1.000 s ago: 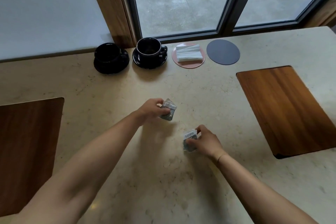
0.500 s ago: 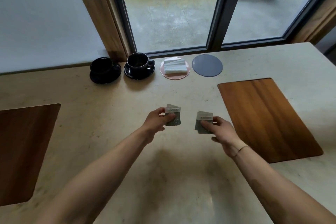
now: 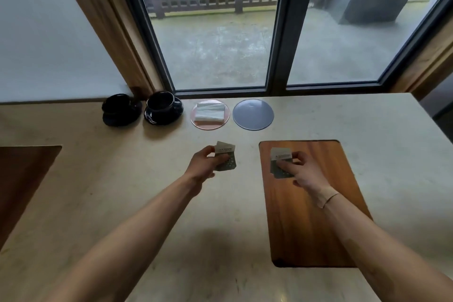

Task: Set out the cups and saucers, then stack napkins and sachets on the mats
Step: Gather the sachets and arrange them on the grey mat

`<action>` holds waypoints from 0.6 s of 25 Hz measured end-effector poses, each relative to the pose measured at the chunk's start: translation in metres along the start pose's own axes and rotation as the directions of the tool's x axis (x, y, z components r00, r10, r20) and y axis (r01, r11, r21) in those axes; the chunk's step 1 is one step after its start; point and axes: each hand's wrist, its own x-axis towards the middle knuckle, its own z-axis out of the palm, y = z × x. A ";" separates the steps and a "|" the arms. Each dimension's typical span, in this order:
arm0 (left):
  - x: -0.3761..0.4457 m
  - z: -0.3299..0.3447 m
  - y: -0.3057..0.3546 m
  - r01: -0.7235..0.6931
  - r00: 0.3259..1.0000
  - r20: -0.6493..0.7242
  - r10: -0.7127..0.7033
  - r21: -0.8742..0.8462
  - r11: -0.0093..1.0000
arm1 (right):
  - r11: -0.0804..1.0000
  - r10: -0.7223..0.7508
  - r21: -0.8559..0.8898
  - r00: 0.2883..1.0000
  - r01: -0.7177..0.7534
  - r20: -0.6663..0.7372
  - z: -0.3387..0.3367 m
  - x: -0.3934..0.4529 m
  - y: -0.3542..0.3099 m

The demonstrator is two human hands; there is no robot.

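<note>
Both hands pinch small sachets above the stone counter (image 3: 122,191): the left hand (image 3: 204,163) holds a fanned pair of sachets (image 3: 226,159), the right hand (image 3: 300,170) a second bundle (image 3: 280,163), its lower edge hidden by fingers. Print on them is too blurred to read. By the window stand two black cups on saucers (image 3: 163,109), napkins (image 3: 210,111) on the pink mat (image 3: 197,123), and the bare grey mat (image 3: 253,114). Since half a second ago the right hand has moved over the wooden inlay (image 3: 306,228), and the hands are further apart.
</note>
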 end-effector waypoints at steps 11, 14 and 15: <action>0.110 0.030 0.041 -0.012 1.000 -0.027 0.012 0.001 1.000 | 0.997 -0.025 -0.073 0.999 0.027 0.022 0.002 0.116 -0.031; 0.149 0.033 0.046 0.015 1.000 -0.011 -0.014 0.007 1.000 | 0.993 -0.055 -0.103 0.998 0.057 0.030 0.010 0.156 -0.030; 0.161 0.035 0.047 0.024 1.000 -0.017 -0.024 0.006 1.000 | 0.992 -0.055 -0.115 0.998 0.057 0.021 0.012 0.169 -0.030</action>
